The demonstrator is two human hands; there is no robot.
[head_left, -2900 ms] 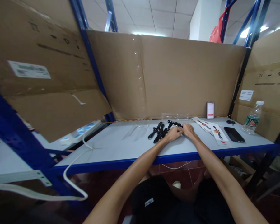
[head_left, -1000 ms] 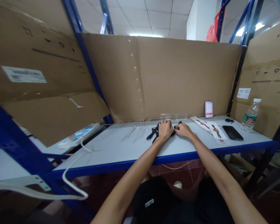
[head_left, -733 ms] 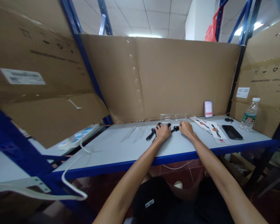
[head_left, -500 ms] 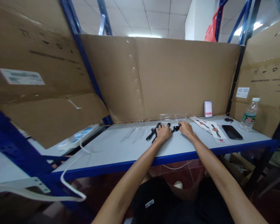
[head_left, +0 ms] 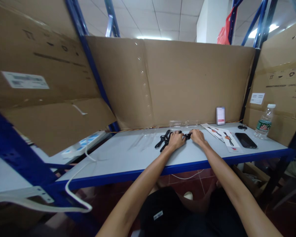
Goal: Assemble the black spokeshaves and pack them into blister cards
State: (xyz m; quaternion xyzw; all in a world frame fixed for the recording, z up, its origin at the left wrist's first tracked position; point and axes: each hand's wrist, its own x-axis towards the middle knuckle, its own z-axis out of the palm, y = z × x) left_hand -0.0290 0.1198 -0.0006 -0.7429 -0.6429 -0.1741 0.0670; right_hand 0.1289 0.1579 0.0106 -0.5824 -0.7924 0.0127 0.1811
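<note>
On the white tabletop (head_left: pixel 128 154), several slim black-handled tools (head_left: pixel 163 139) lie loosely together; their exact kind is too small to tell. My left hand (head_left: pixel 177 141) rests just right of this group, its fingers curled round the left end of a separate black tool (head_left: pixel 187 136). The other end is pinched in my right hand (head_left: pixel 197 137), which covers part of it. Both hands are closed and close together, low over the table. Printed cards (head_left: pixel 229 139) showing a picture of a black-handled tool lie to the right of my right hand.
Clear plastic sleeves (head_left: pixel 144 140) lie left of the tools. On the right are a black phone (head_left: pixel 246 140), a water bottle (head_left: pixel 263 123), a small dark object (head_left: pixel 242 127) and an upright lit phone (head_left: pixel 220 116). Cardboard (head_left: pixel 177 82) walls the back, and a white cable (head_left: pixel 71 191) hangs at left.
My left hand has moved slightly right, off the group of black tools, and now meets the tool in my right hand. The gap between the hands has narrowed.
</note>
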